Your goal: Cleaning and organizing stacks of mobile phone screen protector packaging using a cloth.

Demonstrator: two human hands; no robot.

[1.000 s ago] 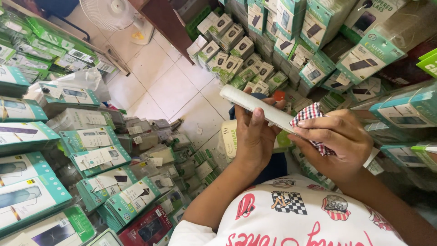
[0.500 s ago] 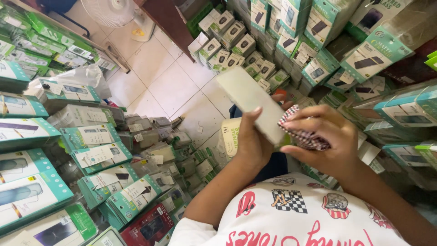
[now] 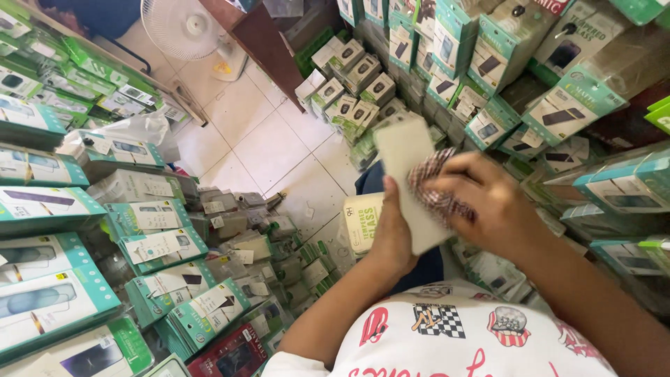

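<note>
Pale flat pack point(image 3: 408, 174), a long slim rectangle of whitish-grey, is held up in front of the person's chest, above the tiled floor point(image 3: 269, 139). Its long axis runs from the lower right, near the body, up and slightly left to its far end, which points toward the stacked boxes ahead. The broad face is turned up to the camera and looks plain and matte, with rounded corners; no detail on it can be made out.

The left hand point(image 3: 392, 234) grips the pack from below and along its left edge, thumb lying on the face. The right hand point(image 3: 481, 202) is closed around a red-and-white checked cloth point(image 3: 434, 190), which it presses against the pack's right side.

Just beneath the pack lies a cream box point(image 3: 363, 222). Green-and-white packaged boxes point(image 3: 160, 244) are piled at the left, and more green boxes point(image 3: 488, 77) stand at the right. A white fan point(image 3: 183, 26) stands on the floor farther off.
</note>
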